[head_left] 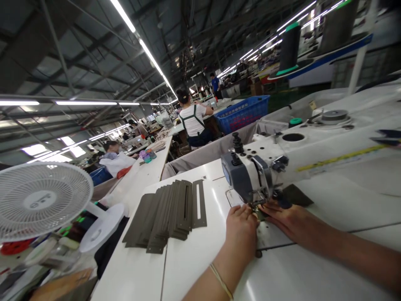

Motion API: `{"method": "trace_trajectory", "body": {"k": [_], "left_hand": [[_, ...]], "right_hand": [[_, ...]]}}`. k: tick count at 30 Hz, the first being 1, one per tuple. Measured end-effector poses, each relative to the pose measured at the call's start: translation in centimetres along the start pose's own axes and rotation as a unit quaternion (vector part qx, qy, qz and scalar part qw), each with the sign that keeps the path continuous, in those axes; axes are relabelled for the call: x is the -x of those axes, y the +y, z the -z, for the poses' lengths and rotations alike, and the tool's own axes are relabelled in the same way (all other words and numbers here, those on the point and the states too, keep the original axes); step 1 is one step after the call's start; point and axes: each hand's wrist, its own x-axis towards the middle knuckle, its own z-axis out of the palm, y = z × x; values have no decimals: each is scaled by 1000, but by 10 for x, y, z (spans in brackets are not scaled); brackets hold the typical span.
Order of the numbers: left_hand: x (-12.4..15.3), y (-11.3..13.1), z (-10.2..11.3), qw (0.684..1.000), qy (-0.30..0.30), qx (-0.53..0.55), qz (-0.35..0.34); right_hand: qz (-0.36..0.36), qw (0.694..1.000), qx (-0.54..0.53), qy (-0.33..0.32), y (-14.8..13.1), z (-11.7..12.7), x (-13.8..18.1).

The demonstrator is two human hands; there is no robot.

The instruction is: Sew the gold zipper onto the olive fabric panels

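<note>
A sewing machine [247, 171] stands on the white table, its needle area right above my fingertips. My left hand [242, 230] is closed at the left of the presser foot, its curled fingers on the edge of a dark grey-green fabric piece. On the other side, my right hand [291, 219] grips the work with its fingers reaching under the machine head. Part of a dark fabric piece [297, 195] shows behind the right hand. Fingers and machine head hide most of the work at the needle. Left of the machine lies a fanned stack of dark grey-green panels [169, 213].
A single slotted panel [203, 205] lies at the stack's right end. A white fan [40, 200] stands at the left. Scissors [388, 138] and a yellow tape measure [341, 156] are on the machine arm. Beyond are a blue crate [242, 113] and a seated person [194, 119].
</note>
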Motion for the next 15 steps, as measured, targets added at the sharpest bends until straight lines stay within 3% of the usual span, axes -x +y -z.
{"method": "trace_trajectory", "body": {"k": [15], "left_hand": [[0, -1, -7, 1000, -11, -11, 23]], "right_hand": [[-24, 999, -25, -5, 4, -6, 1]]}}
